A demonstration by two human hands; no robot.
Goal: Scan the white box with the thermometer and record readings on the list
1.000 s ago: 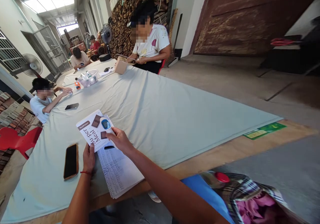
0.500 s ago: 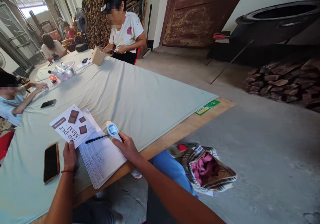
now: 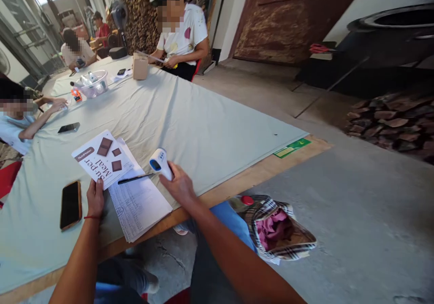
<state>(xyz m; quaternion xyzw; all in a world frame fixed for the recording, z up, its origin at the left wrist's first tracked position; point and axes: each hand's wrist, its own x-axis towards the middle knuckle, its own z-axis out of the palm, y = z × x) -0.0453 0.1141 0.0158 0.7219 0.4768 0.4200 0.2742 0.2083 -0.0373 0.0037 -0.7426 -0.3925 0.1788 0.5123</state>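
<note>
My left hand (image 3: 95, 198) pinches the lower corner of a white printed card (image 3: 88, 161) with brown squares and the words "Su-per Meal". In my right hand (image 3: 179, 184) is a white-and-blue infrared thermometer (image 3: 159, 160), gripped by its handle and held over the table. Below lie handwritten sheets of paper (image 3: 139, 207), partly covered by the card. A black pen (image 3: 134, 178) rests across the sheets, its right end near the thermometer. Left of my left hand, a phone in a brown case (image 3: 71, 206) lies on the cloth.
A pale cloth covers the wooden table (image 3: 217, 123). Another phone (image 3: 68, 127), a plastic basket (image 3: 96, 89) with bottles and a cardboard box (image 3: 140, 66) stand farther off. Several people sit around it. A checked bag (image 3: 285, 231) is beside the table's near edge.
The thermometer has turned in my right hand and risen slightly, so its lit screen no longer faces me squarely. My left hand keeps the card. The view has shifted a little.
</note>
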